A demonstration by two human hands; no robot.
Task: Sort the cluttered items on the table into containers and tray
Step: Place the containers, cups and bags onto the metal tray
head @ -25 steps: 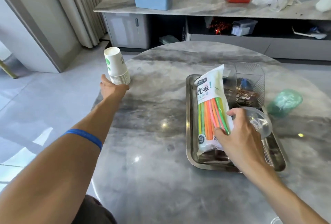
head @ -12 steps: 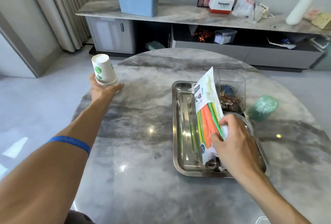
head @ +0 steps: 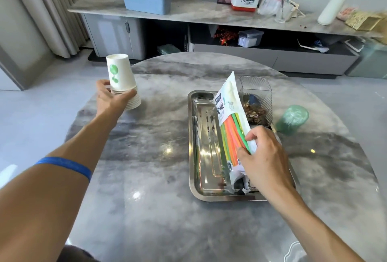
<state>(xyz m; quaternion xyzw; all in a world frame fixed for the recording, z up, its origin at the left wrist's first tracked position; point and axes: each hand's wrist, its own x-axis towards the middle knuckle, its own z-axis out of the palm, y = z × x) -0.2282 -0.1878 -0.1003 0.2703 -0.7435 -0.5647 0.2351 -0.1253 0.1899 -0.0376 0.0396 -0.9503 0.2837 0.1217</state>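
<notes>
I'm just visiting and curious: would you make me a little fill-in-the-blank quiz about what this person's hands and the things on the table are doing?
1. The left hand grips a stack of upside-down paper ____.
2. The right hand holds a packet of colourful ____ over the metal tray.
3. The person's left forearm wears a ____ wristband.
4. The green roll lies on the table, to the ____ of the tray.

Missing words: cups; straws; blue; right

The right hand and the straw packet hide most of the tray's contents.
</notes>
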